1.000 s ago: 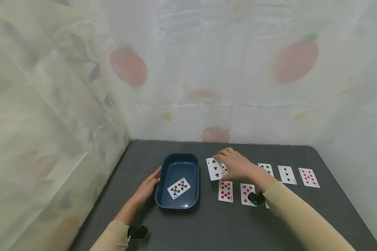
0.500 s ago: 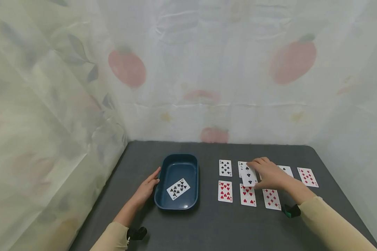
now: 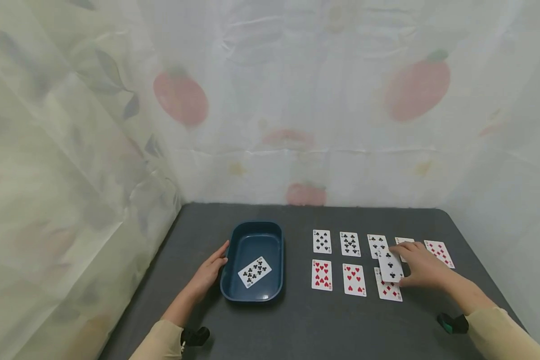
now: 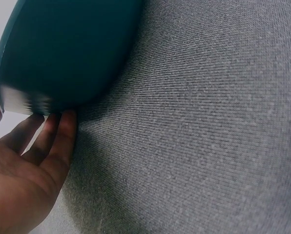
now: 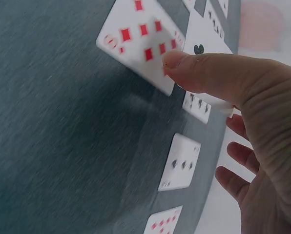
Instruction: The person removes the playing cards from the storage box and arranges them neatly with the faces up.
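My right hand (image 3: 425, 267) pinches a playing card (image 3: 390, 266) with black clubs between thumb and fingers. It hangs over the top of a diamonds card (image 3: 389, 291) in the front row, hiding part of it. In the right wrist view, the thumb presses the white face of the held card (image 5: 204, 36). At the left, my left hand (image 3: 205, 275) touches the side of a dark blue tray (image 3: 225, 282), and the left wrist view has its fingertips against the tray's outer wall (image 4: 87, 48). Inside the tray lies one clubs card (image 3: 254, 272), tilted.
Face-up cards lie in two rows right of the tray. The back row has a spades card (image 3: 321, 242), clubs cards (image 3: 350, 244), a partly hidden card (image 3: 403, 241) and a diamonds card (image 3: 442, 252). Hearts cards (image 3: 354, 280) are in front. Fabric walls (image 3: 252, 125) enclose the table.
My right hand has carried the clubs card rightward across the rows, from beside the tray to over the diamonds card. The left hand and tray stay in place.
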